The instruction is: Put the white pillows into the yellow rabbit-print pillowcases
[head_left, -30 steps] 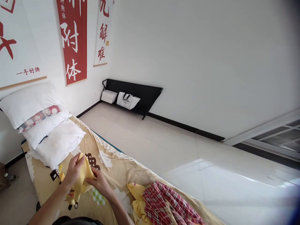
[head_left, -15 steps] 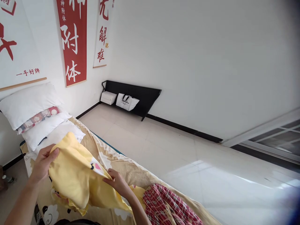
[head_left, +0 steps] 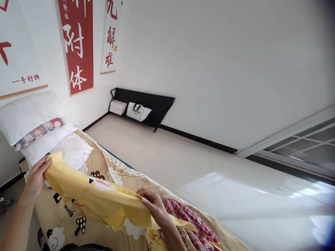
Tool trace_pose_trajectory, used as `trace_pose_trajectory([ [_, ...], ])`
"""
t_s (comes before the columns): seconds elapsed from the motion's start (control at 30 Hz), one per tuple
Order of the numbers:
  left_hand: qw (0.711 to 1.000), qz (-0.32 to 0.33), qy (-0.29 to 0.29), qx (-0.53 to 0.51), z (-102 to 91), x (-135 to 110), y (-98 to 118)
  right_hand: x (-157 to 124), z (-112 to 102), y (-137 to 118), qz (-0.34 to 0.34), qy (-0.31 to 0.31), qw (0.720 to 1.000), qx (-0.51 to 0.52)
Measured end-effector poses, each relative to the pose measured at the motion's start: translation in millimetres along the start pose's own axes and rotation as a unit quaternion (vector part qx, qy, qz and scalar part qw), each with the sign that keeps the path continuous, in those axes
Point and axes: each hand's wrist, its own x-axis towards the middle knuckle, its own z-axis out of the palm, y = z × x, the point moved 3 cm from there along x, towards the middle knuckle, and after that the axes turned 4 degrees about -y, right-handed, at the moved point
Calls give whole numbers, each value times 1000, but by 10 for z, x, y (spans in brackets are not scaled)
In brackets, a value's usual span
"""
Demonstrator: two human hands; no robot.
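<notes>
A yellow printed cloth (head_left: 99,197) is stretched out above the bed between my two hands. My left hand (head_left: 36,176) pinches its far corner near the pillows, fingers closed on the fabric. Closer to me, my right hand (head_left: 154,205) grips the other end of the cloth, also closed on it. Under the cloth lies a beige cartoon-print blanket (head_left: 125,174) that covers the bed. A red plaid cloth (head_left: 191,223) lies crumpled on the blanket just right of my right hand, partly under the yellow cloth's hanging edge.
White pillows (head_left: 39,136) and a patterned one are stacked at the head of the bed. Red and white banners (head_left: 77,45) hang on the wall. A black board (head_left: 154,106), a white box (head_left: 117,107) and a white bag (head_left: 138,111) stand in the far corner. Pale tiled floor (head_left: 183,160) lies to the right.
My hands have pulled apart, left toward the pillows and right toward the plaid cloth, spreading the bunched yellow cloth into a long stretched strip held above the blanket.
</notes>
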Motion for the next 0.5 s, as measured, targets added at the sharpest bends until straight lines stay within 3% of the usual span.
trace_pose_trajectory([
  [0.13,999,-37,-15,-7,4,25,-101,-30,-25,-25,13,39,997,-59],
  [0.23,997,-54,-35,39,12,-3,-83,-20,-59,-97,-29,92,988,-118],
  [0.4,997,29,-8,78,43,-29,-22,-43,-58,-206,-88,181,971,-132],
  [0.5,988,102,32,113,52,-19,-10,-30,16,-217,-75,156,979,-105],
])
